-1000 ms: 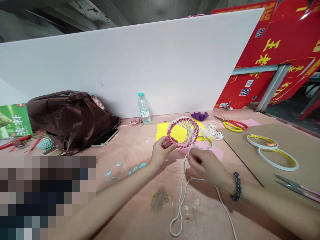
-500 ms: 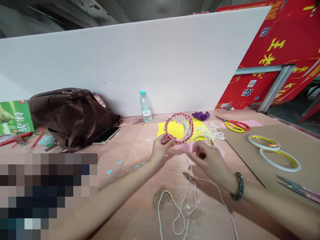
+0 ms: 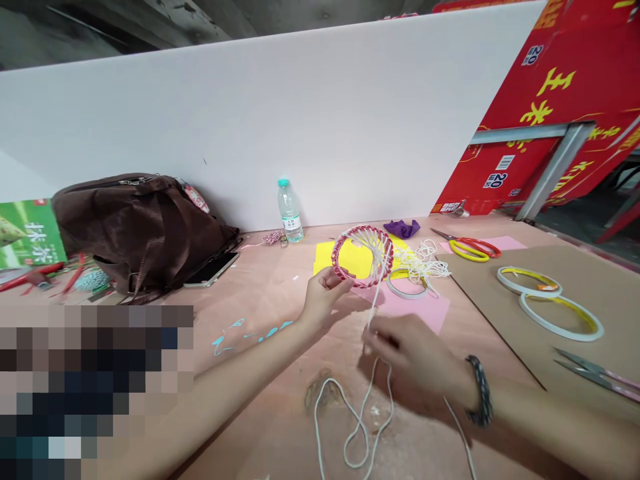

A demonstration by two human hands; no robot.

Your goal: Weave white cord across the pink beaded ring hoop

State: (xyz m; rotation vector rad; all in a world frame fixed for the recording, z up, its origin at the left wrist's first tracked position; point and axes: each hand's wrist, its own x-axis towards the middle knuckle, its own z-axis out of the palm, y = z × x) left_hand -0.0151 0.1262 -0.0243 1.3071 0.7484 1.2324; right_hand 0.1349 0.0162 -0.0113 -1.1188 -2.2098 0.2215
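My left hand [image 3: 324, 293] grips the lower left edge of a hoop [image 3: 336, 253] wrapped in red-and-white, holding it upright and tilted above the table. White strands cross the inside of the hoop, bunched toward its right. From its lower right a white cord [image 3: 374, 305] runs taut down to my right hand [image 3: 407, 350], which pinches it between thumb and fingers. More of this cord lies in loose loops on the table below. Behind the hoop are yellow paper [image 3: 324, 259], pink paper [image 3: 420, 310] and a tape roll [image 3: 400, 292].
Tangled white string [image 3: 430, 267], a purple cloth [image 3: 403, 229] and red-and-yellow scissors [image 3: 473, 249] lie at the back right. Two tape rolls and other scissors [image 3: 595, 373] rest on brown cardboard [image 3: 500, 313]. A water bottle [image 3: 291, 217], brown bag [image 3: 145, 233] and phone [image 3: 214, 270] stand left.
My right hand has moved down and toward me, drawing the cord straight from the hoop. The hoop has shifted slightly right in my left hand.
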